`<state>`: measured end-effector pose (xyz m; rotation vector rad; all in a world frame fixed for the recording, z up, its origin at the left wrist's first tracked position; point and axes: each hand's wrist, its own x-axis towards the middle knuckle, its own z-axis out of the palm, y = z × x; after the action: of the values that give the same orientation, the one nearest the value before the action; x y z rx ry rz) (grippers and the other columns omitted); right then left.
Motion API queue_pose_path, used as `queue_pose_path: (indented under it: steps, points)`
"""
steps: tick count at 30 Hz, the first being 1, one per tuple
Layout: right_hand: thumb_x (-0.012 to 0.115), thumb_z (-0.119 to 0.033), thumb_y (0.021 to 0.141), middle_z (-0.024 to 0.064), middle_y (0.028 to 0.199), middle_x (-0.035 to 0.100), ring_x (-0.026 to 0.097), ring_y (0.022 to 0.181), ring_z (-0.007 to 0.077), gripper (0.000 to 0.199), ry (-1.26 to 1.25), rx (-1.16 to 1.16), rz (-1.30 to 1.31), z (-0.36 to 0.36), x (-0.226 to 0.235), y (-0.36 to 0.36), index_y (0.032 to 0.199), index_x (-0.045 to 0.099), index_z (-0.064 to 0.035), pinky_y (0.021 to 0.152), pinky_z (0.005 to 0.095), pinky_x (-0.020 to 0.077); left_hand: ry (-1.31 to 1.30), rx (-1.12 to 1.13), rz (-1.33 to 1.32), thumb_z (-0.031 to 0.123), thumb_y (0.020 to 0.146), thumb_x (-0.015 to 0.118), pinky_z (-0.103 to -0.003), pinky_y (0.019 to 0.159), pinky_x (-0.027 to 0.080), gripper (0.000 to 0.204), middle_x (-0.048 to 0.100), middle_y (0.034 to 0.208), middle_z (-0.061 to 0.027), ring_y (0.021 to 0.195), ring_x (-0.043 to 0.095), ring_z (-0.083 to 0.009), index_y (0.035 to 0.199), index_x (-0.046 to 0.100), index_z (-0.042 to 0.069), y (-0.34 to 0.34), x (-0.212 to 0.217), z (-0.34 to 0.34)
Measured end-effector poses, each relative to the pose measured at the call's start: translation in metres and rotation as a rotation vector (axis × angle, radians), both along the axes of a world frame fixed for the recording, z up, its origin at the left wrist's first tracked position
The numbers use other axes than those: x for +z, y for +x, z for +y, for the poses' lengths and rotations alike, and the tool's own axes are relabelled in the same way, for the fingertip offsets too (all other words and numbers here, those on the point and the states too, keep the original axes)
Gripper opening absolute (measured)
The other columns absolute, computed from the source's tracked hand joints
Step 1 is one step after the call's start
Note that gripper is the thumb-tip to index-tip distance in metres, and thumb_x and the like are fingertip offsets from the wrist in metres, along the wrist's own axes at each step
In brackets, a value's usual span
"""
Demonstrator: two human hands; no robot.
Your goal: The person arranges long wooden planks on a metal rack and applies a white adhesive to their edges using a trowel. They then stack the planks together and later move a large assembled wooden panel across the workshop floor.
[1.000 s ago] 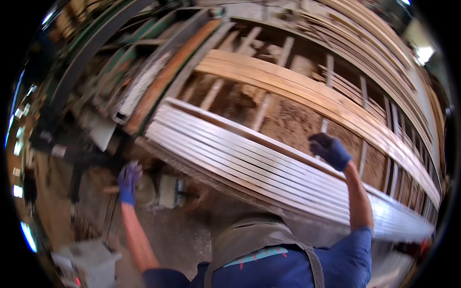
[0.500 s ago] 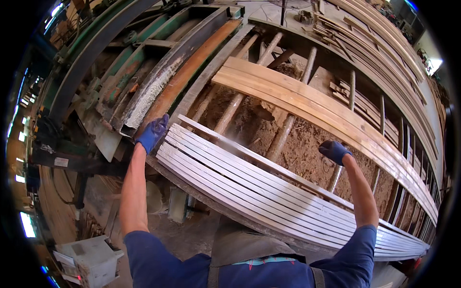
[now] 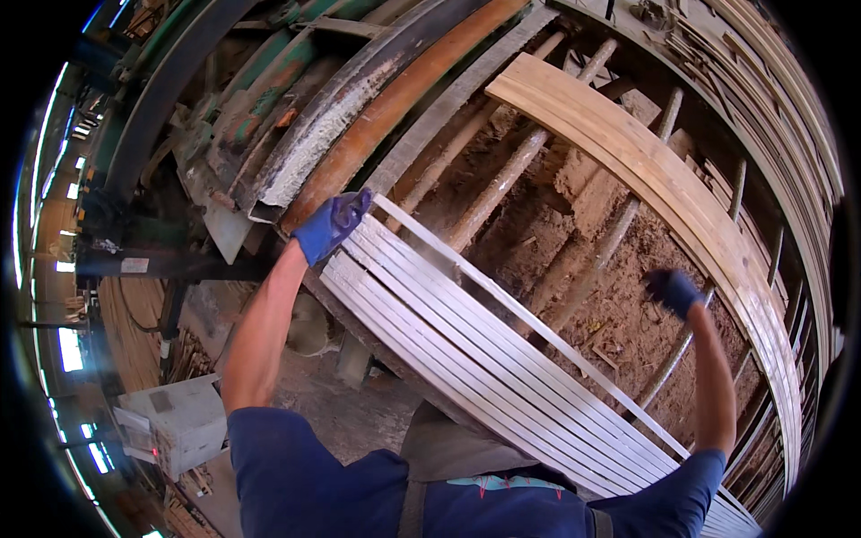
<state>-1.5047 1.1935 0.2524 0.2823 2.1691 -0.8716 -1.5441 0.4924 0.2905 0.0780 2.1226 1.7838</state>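
At the near end of a stack of white-faced wooden strips (image 3: 466,345), my left hand (image 3: 332,229) in a blue glove has its fingers bunched against the end of a single strip (image 3: 502,296). That strip lies apart from the stack on its far side, with a gap between them. My right hand (image 3: 674,292), also gloved, is raised over the sawdust and rollers to the right. It touches nothing I can see, and motion smears its fingers. Beyond it, bare tan boards (image 3: 619,134) rest across the metal rollers (image 3: 502,188).
Sawdust (image 3: 574,269) lies beneath the rollers. To the left stand a rusty orange rail (image 3: 386,108), a dust-caked steel beam (image 3: 327,143) and green machine framing. More long boards (image 3: 762,99) are piled at the far right. A grey box (image 3: 175,421) stands at the lower left.
The view has turned, shifting the scene. The single strip now sits farther from the stack, its end at my left hand. My right hand is still raised and now blurred.
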Motion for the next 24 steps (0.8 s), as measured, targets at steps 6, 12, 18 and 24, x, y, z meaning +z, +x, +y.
queue_pose_path:
  steps: [6,12,18,24]
  points:
    - [0.037,-0.049,0.102,0.0143,0.123,0.066,0.060,0.111,0.0205,0.062,-0.180,0.402,-0.454,-0.074,-0.023,0.143,0.139,0.053,-0.0020,0.098,0.0355,0.0466,0.143,0.045,-0.190,0.013,0.101,0.044,-0.031,0.089,0.052,0.037,0.060,0.126,-0.0098,0.112,0.059,-0.0184,0.135,0.052,0.000,-0.011,-0.020,-0.002]
    - [0.033,-0.049,0.103,0.0186,0.131,0.061,0.059,0.115,0.0233,0.064,-0.239,0.337,-0.458,-0.064,-0.014,0.148,0.144,0.044,-0.0009,0.098,0.0346,0.0463,0.027,-0.010,-0.131,0.020,0.101,0.050,-0.035,0.086,0.055,0.037,0.063,0.118,-0.0081,0.102,0.063,-0.0202,0.133,0.054,0.004,-0.047,-0.016,0.022]
    - [0.037,-0.047,0.100,0.0156,0.105,0.070,0.066,0.089,0.0298,0.047,0.061,0.301,-0.228,-0.003,-0.018,0.079,0.120,0.065,-0.0147,0.083,0.0428,0.0499,0.357,-0.159,-0.339,0.033,0.101,0.050,-0.040,0.089,0.055,0.040,0.066,0.113,-0.0087,0.099,0.066,-0.0234,0.130,0.057,0.006,-0.181,-0.037,0.070]
    - [0.048,-0.044,0.096,0.0170,0.097,0.071,0.065,0.089,0.0325,0.038,0.266,-0.379,0.583,0.027,0.114,0.050,0.102,0.070,-0.0138,0.084,0.0439,0.0495,0.233,-0.062,-0.300,0.052,0.102,0.036,-0.044,0.101,0.050,0.058,0.064,0.125,-0.0134,0.112,0.063,-0.0268,0.129,0.058,0.004,-0.247,-0.093,0.068]
